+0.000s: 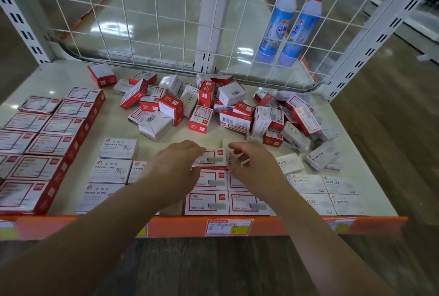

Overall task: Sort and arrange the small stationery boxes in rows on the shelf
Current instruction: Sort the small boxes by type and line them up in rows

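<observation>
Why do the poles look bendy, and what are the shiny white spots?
In the head view, the wide lens bows the shelf uprights near the edges. The bright spots are lamp glare on the shelf and on the floor behind the wire grid. The right hand looks slightly blurred.

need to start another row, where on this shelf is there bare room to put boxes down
Bare shelf lies between the flat red-bordered boxes at left and the loose heap of red and white boxes, above the white paper clips boxes. The back-left corner is also bare. Centre and right are crowded.
</observation>
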`<state>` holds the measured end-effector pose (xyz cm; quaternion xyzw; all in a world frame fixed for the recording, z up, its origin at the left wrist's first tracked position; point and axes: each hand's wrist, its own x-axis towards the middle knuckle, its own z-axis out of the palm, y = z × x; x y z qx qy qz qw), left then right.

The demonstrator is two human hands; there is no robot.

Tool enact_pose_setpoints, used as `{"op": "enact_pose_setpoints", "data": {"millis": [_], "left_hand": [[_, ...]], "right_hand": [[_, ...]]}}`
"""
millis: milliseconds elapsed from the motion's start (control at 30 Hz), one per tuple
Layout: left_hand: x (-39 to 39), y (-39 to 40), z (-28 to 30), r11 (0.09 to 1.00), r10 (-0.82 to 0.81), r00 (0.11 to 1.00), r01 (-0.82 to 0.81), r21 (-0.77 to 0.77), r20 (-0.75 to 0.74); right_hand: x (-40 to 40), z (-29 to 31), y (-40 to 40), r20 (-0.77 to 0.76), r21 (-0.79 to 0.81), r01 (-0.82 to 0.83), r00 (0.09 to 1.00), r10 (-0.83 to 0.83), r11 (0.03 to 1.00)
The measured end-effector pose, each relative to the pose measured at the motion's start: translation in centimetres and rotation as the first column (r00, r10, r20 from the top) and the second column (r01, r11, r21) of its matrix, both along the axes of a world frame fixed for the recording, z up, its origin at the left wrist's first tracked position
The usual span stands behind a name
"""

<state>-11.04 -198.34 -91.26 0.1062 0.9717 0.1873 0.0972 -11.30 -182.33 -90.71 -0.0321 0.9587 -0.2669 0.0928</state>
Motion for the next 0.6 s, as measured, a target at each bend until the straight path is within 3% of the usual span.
{"op": "enact_pose_setpoints", "data": {"millis": [100, 333, 600], "left_hand": [[-0.1, 0.0, -0.3, 0.999, 0.003, 1.0, -0.003, 0.035, 0.01], [-0.5, 0.0, -0.6, 0.996, 0.021, 1.0, -0.02, 0.083, -0.011], [-0.7, 0.0, -0.9, 0.995, 0.015, 0.999, -0.012, 0.095, -0.03]], "right_hand": [[0.3, 0.1, 1.3, 0.014, -0.002, 0.041, 0.999, -0.041, 0.999], [-0.1, 0.2, 1.4, 0.021, 0.124, -0.054, 0.998, 0.052, 0.991], [-1.3, -0.3, 1.5, -0.04, 0.104, -0.072, 0.996, 0.077, 0.992]]}}
